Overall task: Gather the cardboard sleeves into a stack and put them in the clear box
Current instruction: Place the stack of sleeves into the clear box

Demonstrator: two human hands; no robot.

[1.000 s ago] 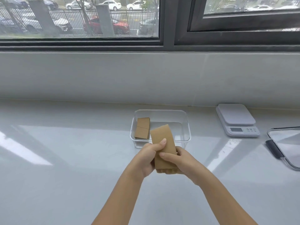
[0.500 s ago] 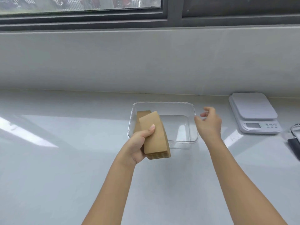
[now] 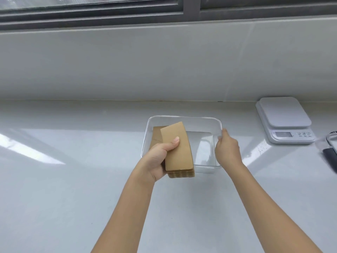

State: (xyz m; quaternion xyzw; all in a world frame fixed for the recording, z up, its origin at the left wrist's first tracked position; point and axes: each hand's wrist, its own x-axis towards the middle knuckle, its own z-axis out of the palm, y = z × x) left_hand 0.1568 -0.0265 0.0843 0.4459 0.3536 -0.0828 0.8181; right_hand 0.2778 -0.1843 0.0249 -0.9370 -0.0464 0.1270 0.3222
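So the left hand point(image 3: 158, 159) is wrapped around the stack of cardboard sleeves point(image 3: 177, 152), thumb pressed flat on the top one and the other fingers hidden underneath, and the stack hangs over the near left part of the clear box point(image 3: 184, 119), not set down in it yet. The right hand point(image 3: 227, 149) has closed on the box's right wall, fingers curled over the rim, looks like it's steadying the thing. Biggest risk imo is the stack fanning out: it's only pinched from one side, the near ends already look a bit stepped, and smooth card slides on itself, so if the thumb eases off early the sleeves could splay and some land outside the box. Also there's at least one loose sleeve point(image 3: 157, 136) already lying in the left side of the box, mostly hidden behind the stack, so coming down right on top of it could leave the pile tilted or leaning on the wall. Could go to the open right half instead, but that's where the other hand is. The box is light clear plastic on a glossy white counter point(image 3: 73, 179), so without that hold it would probably skate when nudged. Nothing else really gets in the way: a white kitchen scale point(image 3: 284, 119) sits well off to the right by the wall, and something dark-edged point(image 3: 330, 152) pokes in at the far right edge, can't tell what it is.
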